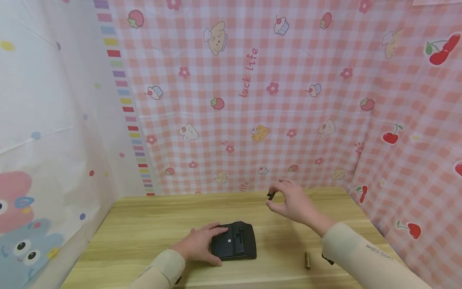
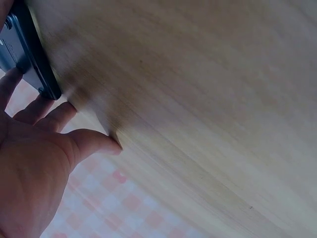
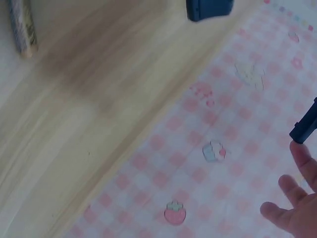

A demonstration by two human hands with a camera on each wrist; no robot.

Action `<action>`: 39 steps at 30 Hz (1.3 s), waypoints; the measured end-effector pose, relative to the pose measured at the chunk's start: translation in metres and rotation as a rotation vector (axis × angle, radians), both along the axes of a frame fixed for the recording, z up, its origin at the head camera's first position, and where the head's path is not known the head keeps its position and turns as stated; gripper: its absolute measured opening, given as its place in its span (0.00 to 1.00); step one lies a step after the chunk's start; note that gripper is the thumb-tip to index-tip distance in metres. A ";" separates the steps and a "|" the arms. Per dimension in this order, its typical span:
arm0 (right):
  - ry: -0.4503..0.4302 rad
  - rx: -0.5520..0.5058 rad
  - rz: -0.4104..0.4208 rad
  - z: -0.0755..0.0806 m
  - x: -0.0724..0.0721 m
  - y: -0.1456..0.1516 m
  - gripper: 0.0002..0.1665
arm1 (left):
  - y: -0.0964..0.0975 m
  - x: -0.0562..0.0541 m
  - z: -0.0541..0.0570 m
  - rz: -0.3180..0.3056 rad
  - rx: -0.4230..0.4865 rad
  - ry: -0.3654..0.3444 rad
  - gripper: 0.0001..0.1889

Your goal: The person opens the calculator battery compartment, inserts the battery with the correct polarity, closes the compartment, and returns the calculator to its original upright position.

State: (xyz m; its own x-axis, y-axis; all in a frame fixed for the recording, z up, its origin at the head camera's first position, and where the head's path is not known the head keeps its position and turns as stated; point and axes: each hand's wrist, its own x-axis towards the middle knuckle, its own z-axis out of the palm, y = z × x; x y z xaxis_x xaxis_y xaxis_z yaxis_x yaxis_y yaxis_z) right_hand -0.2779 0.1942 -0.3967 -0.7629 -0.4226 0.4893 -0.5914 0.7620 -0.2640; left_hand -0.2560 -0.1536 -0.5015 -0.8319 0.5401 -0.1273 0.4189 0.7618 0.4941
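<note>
A flat black device, which looks like a calculator lying back side up, sits on the wooden table. Its narrow battery compartment is uncovered, and a small pale dot marks its back. Spread over the device's left side, my left hand rests fingers on its back and edge, thumb by the near corner. In the left wrist view, the little finger is stretched out over the table. My right hand is raised above the table's far part and pinches a small black battery cover between thumb and forefinger.
A gold-coloured battery lies on the table near the right forearm. Behind the tabletop hangs a pink checked cloth. A white printed cloth borders the left, and a cherry-print cloth the right.
</note>
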 end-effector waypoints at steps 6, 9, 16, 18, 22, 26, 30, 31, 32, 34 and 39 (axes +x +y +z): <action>-0.041 -0.032 -0.138 0.009 -0.003 0.018 0.12 | 0.000 0.000 0.000 0.005 0.010 -0.009 0.52; -0.081 -0.037 -0.208 0.012 -0.005 0.027 0.12 | 0.000 0.000 -0.001 0.006 0.012 -0.013 0.52; -0.286 -0.005 -0.362 0.011 -0.012 0.043 0.16 | -0.001 -0.002 -0.003 0.008 0.009 -0.018 0.52; -0.328 0.018 -0.393 0.008 -0.015 0.048 0.18 | -0.001 -0.002 -0.004 0.006 0.009 -0.016 0.52; -0.386 0.052 -0.436 0.001 -0.019 0.060 0.21 | -0.001 -0.002 -0.004 0.004 0.009 -0.014 0.52; -0.454 0.061 -0.458 -0.009 -0.023 0.069 0.22 | -0.001 -0.003 -0.005 0.006 0.009 -0.013 0.52; -0.547 0.086 -0.482 -0.020 -0.028 0.069 0.21 | -0.001 -0.003 -0.005 0.007 0.008 -0.014 0.52; -0.565 0.093 -0.483 -0.023 -0.028 0.067 0.21 | -0.001 -0.003 -0.006 0.007 0.007 -0.015 0.52; -0.577 0.103 -0.486 -0.025 -0.029 0.065 0.21 | -0.001 -0.003 -0.006 0.007 0.006 -0.016 0.52; -0.599 0.112 -0.496 -0.029 -0.030 0.060 0.21 | -0.001 -0.003 -0.006 0.007 0.006 -0.018 0.52; -0.622 0.139 -0.514 -0.040 -0.032 0.048 0.21 | -0.001 -0.002 -0.005 0.007 0.010 -0.018 0.52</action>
